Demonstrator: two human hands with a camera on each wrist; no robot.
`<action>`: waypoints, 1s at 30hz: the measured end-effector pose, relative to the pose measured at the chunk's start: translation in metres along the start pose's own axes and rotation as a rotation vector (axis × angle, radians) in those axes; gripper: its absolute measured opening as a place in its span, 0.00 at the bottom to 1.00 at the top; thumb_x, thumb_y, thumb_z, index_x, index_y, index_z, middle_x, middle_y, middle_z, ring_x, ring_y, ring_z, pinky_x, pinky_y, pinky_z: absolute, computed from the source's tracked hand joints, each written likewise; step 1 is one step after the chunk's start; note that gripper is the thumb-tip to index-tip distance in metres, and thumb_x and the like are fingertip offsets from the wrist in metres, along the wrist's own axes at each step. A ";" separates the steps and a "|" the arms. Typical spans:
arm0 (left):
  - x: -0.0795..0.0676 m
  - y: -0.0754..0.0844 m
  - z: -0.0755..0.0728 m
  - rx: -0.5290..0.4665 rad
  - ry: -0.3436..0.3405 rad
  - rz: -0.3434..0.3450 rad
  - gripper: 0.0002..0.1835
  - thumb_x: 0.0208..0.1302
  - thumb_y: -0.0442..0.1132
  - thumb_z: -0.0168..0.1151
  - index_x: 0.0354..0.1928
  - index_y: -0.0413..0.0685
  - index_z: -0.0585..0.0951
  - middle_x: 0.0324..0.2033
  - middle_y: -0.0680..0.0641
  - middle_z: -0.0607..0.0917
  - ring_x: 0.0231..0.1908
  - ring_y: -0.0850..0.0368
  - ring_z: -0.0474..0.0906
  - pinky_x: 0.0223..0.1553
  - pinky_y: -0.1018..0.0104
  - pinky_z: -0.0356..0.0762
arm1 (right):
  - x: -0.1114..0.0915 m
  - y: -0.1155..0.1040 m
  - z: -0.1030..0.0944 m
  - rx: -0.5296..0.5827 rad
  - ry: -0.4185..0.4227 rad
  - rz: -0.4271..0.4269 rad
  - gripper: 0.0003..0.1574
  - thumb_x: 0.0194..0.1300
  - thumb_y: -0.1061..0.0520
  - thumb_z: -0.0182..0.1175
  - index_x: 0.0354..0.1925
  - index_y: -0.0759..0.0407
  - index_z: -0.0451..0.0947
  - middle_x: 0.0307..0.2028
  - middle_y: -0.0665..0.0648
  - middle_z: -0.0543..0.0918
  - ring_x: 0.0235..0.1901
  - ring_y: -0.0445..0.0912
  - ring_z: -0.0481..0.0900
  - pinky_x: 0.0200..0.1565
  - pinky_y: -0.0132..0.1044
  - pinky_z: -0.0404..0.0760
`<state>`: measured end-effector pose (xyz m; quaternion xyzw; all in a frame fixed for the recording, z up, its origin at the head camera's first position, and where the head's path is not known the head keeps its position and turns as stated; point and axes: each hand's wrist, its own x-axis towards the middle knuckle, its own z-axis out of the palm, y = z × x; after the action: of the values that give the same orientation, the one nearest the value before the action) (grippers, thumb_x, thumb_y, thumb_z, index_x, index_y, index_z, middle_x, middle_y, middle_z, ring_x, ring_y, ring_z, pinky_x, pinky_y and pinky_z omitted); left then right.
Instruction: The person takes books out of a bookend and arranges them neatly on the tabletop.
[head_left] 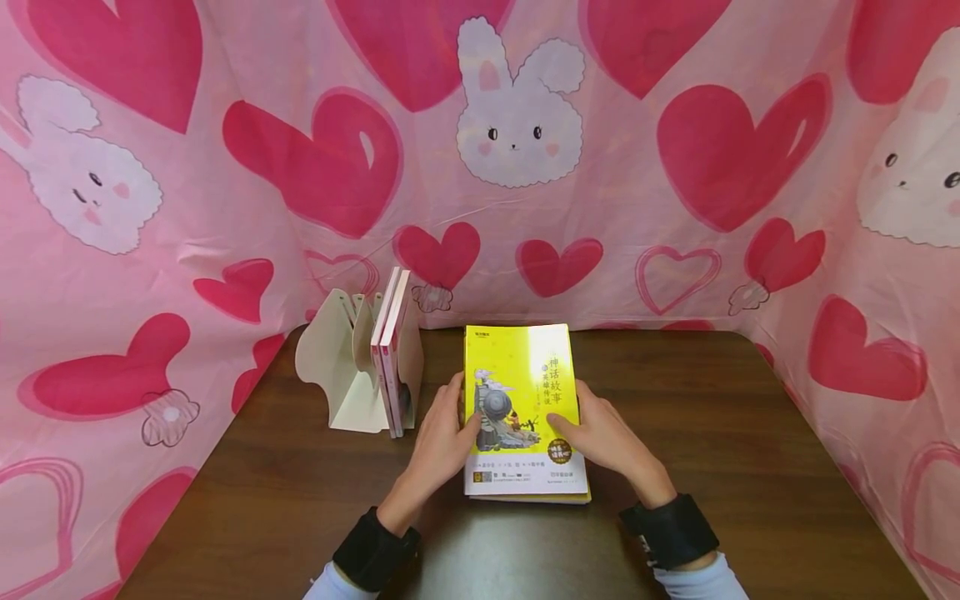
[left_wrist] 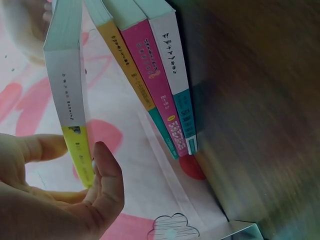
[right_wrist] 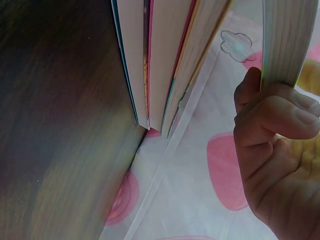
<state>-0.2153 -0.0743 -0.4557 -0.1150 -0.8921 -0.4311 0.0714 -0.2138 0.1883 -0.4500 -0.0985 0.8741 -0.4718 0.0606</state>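
A yellow book (head_left: 517,367) with a white lower band lies cover up between both hands in the head view. My left hand (head_left: 442,429) grips its left edge, thumb on the cover; in the left wrist view the fingers hold the spine (left_wrist: 65,95). On the opposite edge, my right hand (head_left: 611,429) grips with thumb on top and fingers beneath the pages (right_wrist: 286,45). Raised above a stack, the book hides most of it from the head. That stack has an orange book (left_wrist: 122,57), a pink book (left_wrist: 152,75) and a white-and-teal book (left_wrist: 175,65) against the table.
Left of the hands stands a cream book rack (head_left: 322,358) with slim pink-and-white books (head_left: 388,358) upright in its right part. The dark wooden table (head_left: 712,400) ends at a pink heart-and-rabbit cloth (head_left: 615,192) around the back and sides.
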 end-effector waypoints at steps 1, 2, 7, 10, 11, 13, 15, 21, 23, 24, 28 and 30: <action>0.000 0.000 0.000 0.008 -0.002 0.002 0.38 0.71 0.37 0.66 0.79 0.39 0.63 0.46 0.45 0.76 0.39 0.54 0.73 0.34 0.64 0.70 | 0.000 0.001 0.000 -0.008 -0.003 0.000 0.42 0.70 0.53 0.70 0.72 0.61 0.60 0.45 0.54 0.86 0.39 0.44 0.88 0.43 0.42 0.84; 0.001 -0.001 0.001 0.013 -0.005 0.006 0.38 0.70 0.36 0.66 0.79 0.38 0.64 0.45 0.45 0.76 0.38 0.54 0.72 0.33 0.64 0.69 | 0.000 0.001 0.000 -0.015 -0.005 0.002 0.42 0.70 0.53 0.70 0.72 0.62 0.60 0.44 0.54 0.86 0.38 0.44 0.88 0.42 0.42 0.84; 0.005 -0.003 0.002 0.029 -0.028 0.009 0.38 0.70 0.36 0.66 0.78 0.36 0.64 0.42 0.45 0.75 0.34 0.55 0.70 0.30 0.65 0.67 | 0.001 0.003 -0.002 -0.038 -0.012 -0.001 0.40 0.70 0.53 0.70 0.69 0.63 0.62 0.41 0.53 0.85 0.36 0.43 0.86 0.41 0.43 0.82; 0.006 -0.003 0.004 0.026 -0.058 -0.009 0.38 0.70 0.36 0.67 0.79 0.37 0.64 0.44 0.45 0.75 0.33 0.55 0.70 0.29 0.66 0.67 | 0.000 0.004 -0.003 -0.040 -0.019 -0.001 0.39 0.69 0.52 0.71 0.68 0.62 0.63 0.40 0.53 0.84 0.35 0.43 0.85 0.40 0.43 0.81; 0.007 -0.004 0.005 0.026 -0.066 -0.012 0.38 0.70 0.36 0.67 0.79 0.36 0.64 0.44 0.44 0.76 0.33 0.55 0.71 0.29 0.66 0.67 | 0.000 0.004 -0.003 -0.040 -0.021 0.001 0.39 0.69 0.52 0.71 0.68 0.62 0.64 0.40 0.53 0.85 0.34 0.43 0.85 0.40 0.43 0.81; 0.007 -0.005 0.006 0.024 -0.080 -0.015 0.38 0.70 0.36 0.67 0.79 0.36 0.64 0.45 0.44 0.76 0.33 0.55 0.71 0.28 0.66 0.68 | 0.000 0.004 -0.003 -0.041 -0.024 0.009 0.39 0.69 0.51 0.71 0.68 0.61 0.64 0.40 0.52 0.84 0.34 0.43 0.85 0.40 0.43 0.81; 0.008 -0.006 0.007 0.021 -0.090 -0.017 0.38 0.70 0.36 0.66 0.78 0.35 0.64 0.45 0.43 0.76 0.33 0.55 0.71 0.28 0.65 0.68 | -0.001 0.004 -0.003 -0.041 -0.027 0.019 0.39 0.69 0.51 0.71 0.68 0.61 0.65 0.40 0.52 0.84 0.34 0.44 0.85 0.40 0.43 0.81; 0.011 -0.007 0.009 0.019 -0.120 -0.034 0.38 0.70 0.36 0.66 0.79 0.35 0.64 0.47 0.41 0.77 0.34 0.54 0.72 0.30 0.65 0.69 | -0.002 0.004 -0.005 -0.031 -0.042 0.035 0.39 0.68 0.50 0.72 0.68 0.59 0.65 0.40 0.52 0.85 0.34 0.44 0.85 0.41 0.44 0.81; 0.012 -0.007 0.010 0.021 -0.132 -0.043 0.38 0.70 0.36 0.65 0.79 0.35 0.64 0.48 0.41 0.77 0.35 0.53 0.72 0.31 0.64 0.70 | -0.002 0.005 -0.005 -0.027 -0.048 0.035 0.39 0.68 0.50 0.72 0.69 0.58 0.66 0.41 0.52 0.85 0.35 0.44 0.86 0.41 0.44 0.82; 0.013 -0.007 0.011 0.022 -0.138 -0.049 0.38 0.71 0.37 0.66 0.79 0.35 0.64 0.49 0.40 0.77 0.36 0.52 0.73 0.32 0.63 0.71 | -0.002 0.005 -0.005 -0.025 -0.050 0.035 0.39 0.68 0.50 0.72 0.69 0.58 0.66 0.41 0.52 0.85 0.36 0.44 0.86 0.42 0.44 0.82; 0.015 -0.007 0.013 0.038 -0.150 -0.065 0.38 0.70 0.38 0.66 0.78 0.33 0.64 0.54 0.36 0.78 0.43 0.47 0.75 0.39 0.57 0.74 | -0.002 0.006 -0.005 -0.030 -0.053 0.043 0.38 0.68 0.50 0.72 0.69 0.57 0.67 0.42 0.51 0.85 0.36 0.44 0.85 0.42 0.44 0.82; 0.015 -0.007 0.015 0.047 -0.155 -0.068 0.38 0.71 0.38 0.66 0.78 0.33 0.64 0.56 0.34 0.78 0.46 0.44 0.76 0.43 0.53 0.75 | -0.002 0.007 -0.005 -0.036 -0.052 0.054 0.38 0.69 0.50 0.71 0.69 0.58 0.67 0.41 0.51 0.85 0.36 0.44 0.85 0.41 0.44 0.81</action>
<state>-0.2323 -0.0644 -0.4665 -0.1158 -0.9082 -0.4021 -0.0099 -0.2138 0.1962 -0.4529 -0.0882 0.8829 -0.4514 0.0942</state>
